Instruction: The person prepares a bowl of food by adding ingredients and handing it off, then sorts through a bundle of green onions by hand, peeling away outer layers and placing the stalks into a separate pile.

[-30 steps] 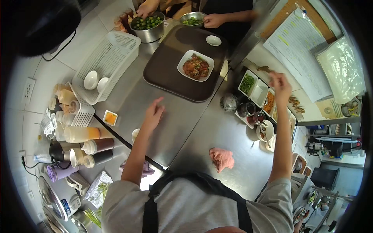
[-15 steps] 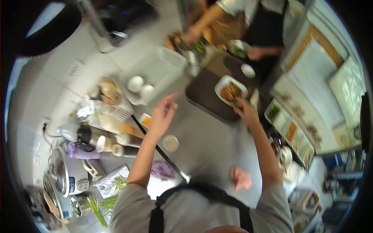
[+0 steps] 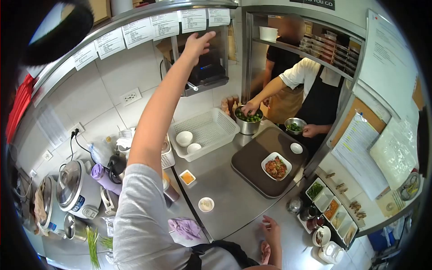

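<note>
My left hand (image 3: 199,46) is raised with fingers stretched out, just below the printed order tickets (image 3: 194,20) that hang from the shelf rail. Nothing shows in it. Low over the counter, my right hand (image 3: 271,231) has its fingers loosely apart and holds nothing. Beside its wrist is a pink cloth (image 3: 265,252), partly hidden by the arm. A white square bowl of reddish-brown food (image 3: 276,166) rests on the brown tray (image 3: 245,168), with a small white dish (image 3: 296,148) near the tray's far edge.
A co-worker's hand (image 3: 250,107) reaches into a metal pot (image 3: 249,128) of green pieces; the other holds a metal bowl (image 3: 295,125). A white basket (image 3: 227,128) with two small bowls stands left of the tray. Condiment containers (image 3: 332,209) line the right; rice cookers (image 3: 76,189) the left.
My right hand has left the bowl on the tray and drawn back toward me. My left hand has risen from above the counter to the tickets. The view has tilted up.
</note>
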Tool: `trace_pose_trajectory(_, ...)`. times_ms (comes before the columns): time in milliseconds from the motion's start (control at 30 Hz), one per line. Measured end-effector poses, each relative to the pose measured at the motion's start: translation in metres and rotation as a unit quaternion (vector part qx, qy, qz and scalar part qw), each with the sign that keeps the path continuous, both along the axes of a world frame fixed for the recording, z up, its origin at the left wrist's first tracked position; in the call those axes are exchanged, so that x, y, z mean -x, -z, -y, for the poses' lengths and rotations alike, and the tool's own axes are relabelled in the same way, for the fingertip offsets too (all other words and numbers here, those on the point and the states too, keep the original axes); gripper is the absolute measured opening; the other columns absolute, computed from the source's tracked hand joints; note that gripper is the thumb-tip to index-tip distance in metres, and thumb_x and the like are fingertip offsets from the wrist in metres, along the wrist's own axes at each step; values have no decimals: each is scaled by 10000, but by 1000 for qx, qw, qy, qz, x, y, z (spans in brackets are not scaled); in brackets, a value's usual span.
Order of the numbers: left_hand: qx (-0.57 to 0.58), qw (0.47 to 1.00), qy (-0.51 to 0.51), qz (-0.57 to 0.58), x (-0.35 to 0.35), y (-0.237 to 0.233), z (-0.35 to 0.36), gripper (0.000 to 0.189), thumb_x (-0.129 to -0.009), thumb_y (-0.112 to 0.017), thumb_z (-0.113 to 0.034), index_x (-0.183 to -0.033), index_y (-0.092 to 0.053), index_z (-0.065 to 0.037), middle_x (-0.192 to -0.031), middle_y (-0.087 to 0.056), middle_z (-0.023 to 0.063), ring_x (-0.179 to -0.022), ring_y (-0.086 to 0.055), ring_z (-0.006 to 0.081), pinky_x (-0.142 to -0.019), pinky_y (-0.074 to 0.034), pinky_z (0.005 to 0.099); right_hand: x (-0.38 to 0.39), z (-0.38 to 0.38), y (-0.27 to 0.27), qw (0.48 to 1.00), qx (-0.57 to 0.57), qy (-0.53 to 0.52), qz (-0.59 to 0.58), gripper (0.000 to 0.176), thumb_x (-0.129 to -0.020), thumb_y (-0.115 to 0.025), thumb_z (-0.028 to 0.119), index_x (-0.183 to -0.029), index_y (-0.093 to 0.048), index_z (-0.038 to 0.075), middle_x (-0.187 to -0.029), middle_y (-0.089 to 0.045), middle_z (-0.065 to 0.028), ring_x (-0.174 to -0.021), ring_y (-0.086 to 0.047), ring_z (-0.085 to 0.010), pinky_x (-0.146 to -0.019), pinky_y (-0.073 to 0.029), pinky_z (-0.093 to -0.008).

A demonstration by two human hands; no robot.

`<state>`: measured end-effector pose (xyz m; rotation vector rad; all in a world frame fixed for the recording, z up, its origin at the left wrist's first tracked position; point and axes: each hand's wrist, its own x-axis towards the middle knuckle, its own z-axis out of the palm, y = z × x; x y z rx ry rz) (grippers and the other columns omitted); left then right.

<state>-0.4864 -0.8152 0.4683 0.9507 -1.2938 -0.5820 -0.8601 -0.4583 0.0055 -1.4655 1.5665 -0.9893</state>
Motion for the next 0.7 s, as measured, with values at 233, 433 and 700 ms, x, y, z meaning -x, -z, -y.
trace_pose_trajectory(233,-51,994,-2,-96,27,-25,37,608,-760,-773,-318,-1231,-509,-36,-1215,-511,121,-1023,-545,241,-832,-519,365,-9,-34,-12,998,-57,-14,1,338,-816,-675,125,-1148,-635,74,-898,-678,-98,-766,-647,-174,-699,-529,-293)
trace_pose_trajectory(433,38,978,79,-190,36,-5,48,350,-829,-701,-224,-1042,-561,16,-993,-646,141,-872,-651,219,-781,-563,335,-30,-42,-7,999,-30,-39,-19,295,-843,-651,160,-1120,-638,58,-869,-682,-111,-763,-649,-186,-725,-523,-320)
trace_pose_trajectory(700,-148,983,66,-87,120,385,-164,128,-874,-528,-42,-752,-499,-65,-664,-571,27,-623,-570,96,-519,-485,245,-57,-27,-12,998,41,34,-38,260,-852,-644,157,-1105,-634,96,-806,-661,-128,-722,-647,-224,-677,-506,-338)
